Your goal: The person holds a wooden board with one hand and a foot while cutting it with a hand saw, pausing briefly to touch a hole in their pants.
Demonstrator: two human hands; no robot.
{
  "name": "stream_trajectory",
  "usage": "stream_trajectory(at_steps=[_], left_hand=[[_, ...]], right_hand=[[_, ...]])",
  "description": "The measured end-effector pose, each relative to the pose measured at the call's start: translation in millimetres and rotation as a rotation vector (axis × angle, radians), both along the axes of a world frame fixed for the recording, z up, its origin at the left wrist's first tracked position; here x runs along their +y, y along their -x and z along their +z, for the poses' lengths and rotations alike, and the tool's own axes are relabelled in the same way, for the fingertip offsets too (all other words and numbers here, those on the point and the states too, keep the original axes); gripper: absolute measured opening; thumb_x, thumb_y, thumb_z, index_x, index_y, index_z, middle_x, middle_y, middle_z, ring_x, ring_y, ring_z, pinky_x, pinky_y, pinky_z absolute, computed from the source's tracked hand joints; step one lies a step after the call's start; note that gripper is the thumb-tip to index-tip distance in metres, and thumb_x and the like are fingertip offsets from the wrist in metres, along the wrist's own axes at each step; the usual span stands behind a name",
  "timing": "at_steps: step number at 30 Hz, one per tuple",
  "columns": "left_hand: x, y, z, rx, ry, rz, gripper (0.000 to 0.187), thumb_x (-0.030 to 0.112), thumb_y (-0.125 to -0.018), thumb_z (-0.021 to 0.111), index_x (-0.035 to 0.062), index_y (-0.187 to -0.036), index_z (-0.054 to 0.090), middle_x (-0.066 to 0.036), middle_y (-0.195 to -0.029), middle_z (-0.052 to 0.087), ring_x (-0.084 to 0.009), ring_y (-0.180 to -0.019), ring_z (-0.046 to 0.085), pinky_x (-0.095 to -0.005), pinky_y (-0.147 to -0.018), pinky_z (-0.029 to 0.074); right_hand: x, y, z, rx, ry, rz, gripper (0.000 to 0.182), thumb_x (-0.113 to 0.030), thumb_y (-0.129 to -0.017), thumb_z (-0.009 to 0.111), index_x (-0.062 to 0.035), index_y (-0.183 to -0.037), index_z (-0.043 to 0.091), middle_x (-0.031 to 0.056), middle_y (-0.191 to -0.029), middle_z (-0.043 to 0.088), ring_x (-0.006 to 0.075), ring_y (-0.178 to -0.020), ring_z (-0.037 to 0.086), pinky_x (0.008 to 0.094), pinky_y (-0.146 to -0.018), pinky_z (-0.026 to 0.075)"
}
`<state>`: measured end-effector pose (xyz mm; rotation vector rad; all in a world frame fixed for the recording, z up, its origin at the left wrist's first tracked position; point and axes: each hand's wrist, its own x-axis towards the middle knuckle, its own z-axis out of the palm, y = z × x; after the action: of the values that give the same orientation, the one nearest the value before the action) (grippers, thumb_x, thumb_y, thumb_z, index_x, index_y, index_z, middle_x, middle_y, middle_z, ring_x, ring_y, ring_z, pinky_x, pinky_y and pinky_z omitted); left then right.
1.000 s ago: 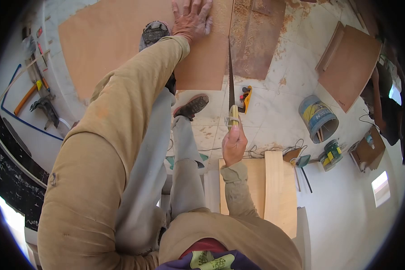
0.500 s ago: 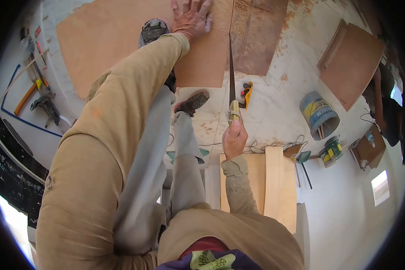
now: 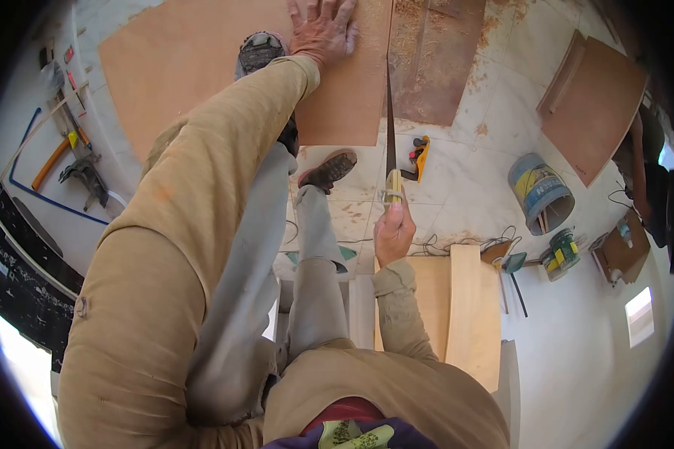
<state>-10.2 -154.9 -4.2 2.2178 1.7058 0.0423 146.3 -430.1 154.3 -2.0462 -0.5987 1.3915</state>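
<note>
My left hand lies flat with spread fingers on a large brown wood panel, near the top of the view. My right hand is wrapped round the pale handle of a handsaw. The saw's dark, narrow blade points away from me along the panel's right edge. Its far end meets the gap between this panel and a darker board strewn with wood shavings. One shoe rests on the panel beside my left forearm; the other shoe stands on the tiled floor.
A yellow hand plane lies just right of the saw. Farther right are a bucket, a small green can and a leaning brown board. Pale planks lie near my right forearm. Tools, including a hammer, lie at left.
The whole view has shifted slightly, so floor items appear a little farther right. My left hand stays flat on the panel, and my right hand keeps the handsaw in nearly the same place.
</note>
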Motion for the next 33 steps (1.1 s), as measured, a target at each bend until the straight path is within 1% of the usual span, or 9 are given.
stream_trajectory(at_steps=[2, 4, 8, 13, 18, 21, 26, 30, 33], left_hand=[[-4.8, -2.2, 7.1, -0.015, -0.026, -0.009, 0.069, 0.037, -0.092, 0.052, 0.0152, -0.154, 0.032, -0.016, -0.164, 0.017, -0.0422, -0.151, 0.013, -0.0703, -0.115, 0.009], [-5.2, -3.3, 6.4, -0.019, -0.04, -0.003, 0.069, 0.037, -0.092, 0.052, 0.0151, -0.154, 0.032, -0.016, -0.164, 0.017, -0.0422, -0.151, 0.013, -0.0702, -0.115, 0.009], [-10.2, -1.8, 6.1, -0.018, -0.054, -0.012, 0.069, 0.036, -0.092, 0.052, 0.0148, -0.154, 0.032, -0.016, -0.164, 0.017, -0.0423, -0.15, 0.014, -0.0699, -0.115, 0.009], [-4.1, -2.4, 0.1, -0.006, -0.057, -0.008, 0.069, 0.036, -0.092, 0.052, 0.0144, -0.154, 0.032, -0.016, -0.164, 0.017, -0.0425, -0.15, 0.015, -0.0702, -0.115, 0.009], [-6.1, -1.5, -3.0, -0.003, -0.087, -0.018, 0.07, 0.037, -0.09, 0.053, 0.0137, -0.154, 0.033, -0.017, -0.163, 0.018, -0.0437, -0.149, 0.016, -0.0709, -0.114, 0.01], [-6.5, 0.6, 0.4, -0.014, -0.117, -0.027, 0.071, 0.035, -0.09, 0.054, 0.0142, -0.154, 0.033, -0.017, -0.163, 0.02, -0.0444, -0.149, 0.016, -0.0715, -0.114, 0.012], [-3.1, -1.8, 8.0, -0.021, -0.062, -0.008, 0.072, 0.034, -0.089, 0.055, 0.0146, -0.154, 0.032, -0.017, -0.163, 0.02, -0.0433, -0.149, 0.016, -0.0719, -0.113, 0.012], [-9.3, 0.3, 10.4, -0.047, -0.066, -0.01, 0.07, 0.033, -0.091, 0.054, 0.0146, -0.154, 0.032, -0.017, -0.163, 0.019, -0.0422, -0.15, 0.015, -0.0714, -0.114, 0.011], [-8.1, -0.7, 8.1, -0.044, -0.06, -0.006, 0.069, 0.034, -0.092, 0.053, 0.0148, -0.154, 0.032, -0.016, -0.163, 0.018, -0.0421, -0.15, 0.014, -0.0705, -0.115, 0.01]], right_hand=[[33.0, 0.5, -41.8, -0.144, -0.054, 0.103, 0.047, -0.03, -0.105, 0.044, 0.0015, -0.138, 0.054, 0.0108, -0.101, 0.072, 0.0088, -0.073, 0.054, 0.0259, -0.068, 0.048], [133.7, 2.3, -120.5, -0.271, -0.213, 0.145, 0.04, -0.036, -0.104, 0.048, -0.0013, -0.11, 0.067, 0.0226, -0.083, 0.065, 0.0254, -0.064, 0.057, 0.0404, -0.064, 0.048], [176.3, 0.6, -127.8, -0.305, -0.258, 0.142, 0.045, -0.039, -0.102, 0.049, 0.0016, -0.1, 0.068, 0.0265, -0.072, 0.058, 0.029, -0.064, 0.056, 0.0443, -0.063, 0.046], [-5.8, -0.3, 0.3, 0.005, -0.015, -0.006, 0.047, -0.026, -0.104, 0.043, 0.0031, -0.141, 0.051, 0.0168, -0.125, 0.066, 0.0156, -0.115, 0.059, 0.0292, -0.101, 0.043], [108.9, -1.0, -97.9, -0.214, -0.192, 0.112, 0.041, -0.034, -0.103, 0.049, 0.0006, -0.115, 0.067, 0.0168, -0.085, 0.069, 0.0192, -0.07, 0.055, 0.0363, -0.07, 0.05], [195.7, -4.3, -165.7, -0.176, -0.165, 0.087, 0.041, -0.037, -0.103, 0.051, -0.0012, -0.112, 0.068, 0.0201, -0.072, 0.063, 0.0297, -0.066, 0.058, 0.0405, -0.065, 0.048], [211.4, -2.4, -117.2, 0.172, 0.021, 0.018, 0.043, -0.034, -0.103, 0.05, -0.0012, -0.128, 0.062, 0.0206, -0.087, 0.07, 0.0346, -0.081, 0.068, 0.0403, -0.076, 0.053], [184.7, -0.8, -139.7, -0.184, -0.312, 0.164, 0.047, -0.032, -0.104, 0.047, -0.0018, -0.139, 0.053, 0.0194, -0.108, 0.071, 0.028, -0.098, 0.068, 0.0363, -0.089, 0.051], [104.9, -1.1, -57.8, -0.062, -0.174, 0.116, 0.047, -0.029, -0.106, 0.045, -0.0008, -0.143, 0.049, 0.0156, -0.109, 0.07, 0.0216, -0.097, 0.065, 0.0333, -0.088, 0.05]])
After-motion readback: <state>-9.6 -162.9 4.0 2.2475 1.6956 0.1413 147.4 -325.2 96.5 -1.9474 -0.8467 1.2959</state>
